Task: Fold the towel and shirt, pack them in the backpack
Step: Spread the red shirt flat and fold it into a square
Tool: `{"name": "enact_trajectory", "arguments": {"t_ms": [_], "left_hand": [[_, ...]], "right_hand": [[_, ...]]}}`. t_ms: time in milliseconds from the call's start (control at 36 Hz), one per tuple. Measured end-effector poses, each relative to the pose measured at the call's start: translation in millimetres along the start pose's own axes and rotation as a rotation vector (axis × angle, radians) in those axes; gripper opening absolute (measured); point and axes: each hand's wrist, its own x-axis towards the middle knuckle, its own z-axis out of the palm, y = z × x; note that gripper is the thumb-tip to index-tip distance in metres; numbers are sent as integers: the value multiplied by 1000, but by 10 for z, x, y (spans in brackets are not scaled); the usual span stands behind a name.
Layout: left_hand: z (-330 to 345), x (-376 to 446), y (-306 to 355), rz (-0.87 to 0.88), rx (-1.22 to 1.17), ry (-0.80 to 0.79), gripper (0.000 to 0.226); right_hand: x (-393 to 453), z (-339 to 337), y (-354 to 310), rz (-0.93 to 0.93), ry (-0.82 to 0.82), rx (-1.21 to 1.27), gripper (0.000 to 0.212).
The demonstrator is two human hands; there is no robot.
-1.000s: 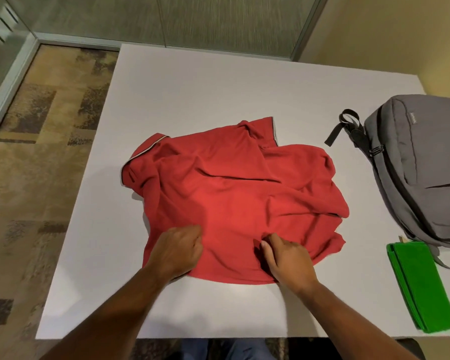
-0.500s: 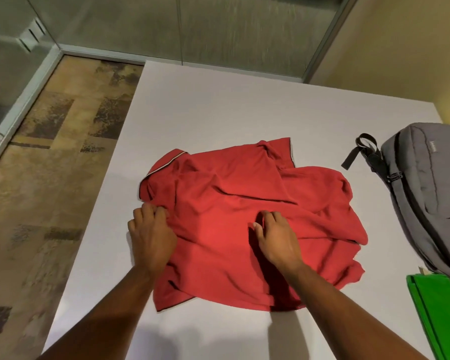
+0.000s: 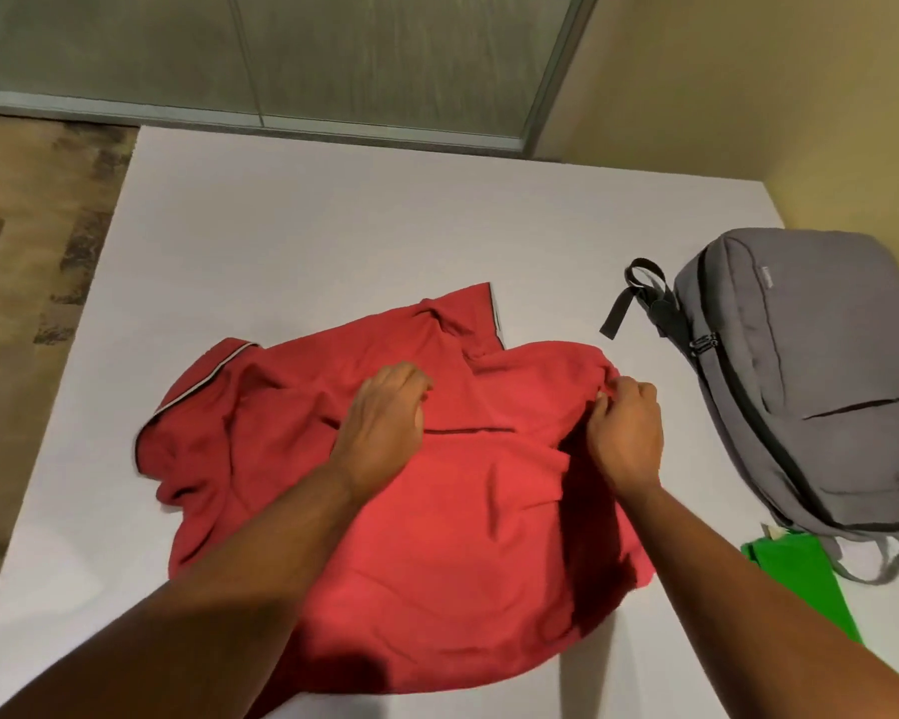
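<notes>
Two hands worked the shirt (image 3: 411, 490) flat on the counter (image 3: 307, 225): left hand (image 3: 385, 422) apparently bunching cloth, right hand (image 3: 625, 433) pinching its edge; folding comes next.

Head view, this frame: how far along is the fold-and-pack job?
Done: the green towel looks already folded, lying beside the grey backpack. In hand: the red shirt lies crumpled on the table; the left hand rests on it with curled fingers and the right hand pinches its far edge. Left: folding the shirt and packing both; the backpack looks zipped shut.
</notes>
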Motion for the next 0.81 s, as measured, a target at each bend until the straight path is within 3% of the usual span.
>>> {"name": "enact_trajectory", "arguments": {"t_ms": [83, 167, 278, 417, 556, 667, 806], "left_hand": [[203, 369, 26, 66, -29, -36, 28], [327, 687, 102, 163, -79, -105, 29], [390, 977, 199, 251, -79, -265, 40], [519, 1200, 142, 292, 140, -353, 42], [484, 1365, 30, 384, 245, -378, 6], [434, 1495, -103, 348, 337, -332, 23], [231, 1765, -344, 118, 496, -193, 40]], "right_hand": [[277, -67, 128, 102, -15, 35, 34], [520, -85, 247, 162, -133, 79, 40], [723, -84, 299, 138, -299, 161, 18], [873, -27, 326, 102, -364, 144, 5], [1087, -27, 330, 245, -224, 348, 6], [1319, -61, 262, 309, -15, 506, 9], [1601, -88, 0, 166, 166, 507, 8]]}}
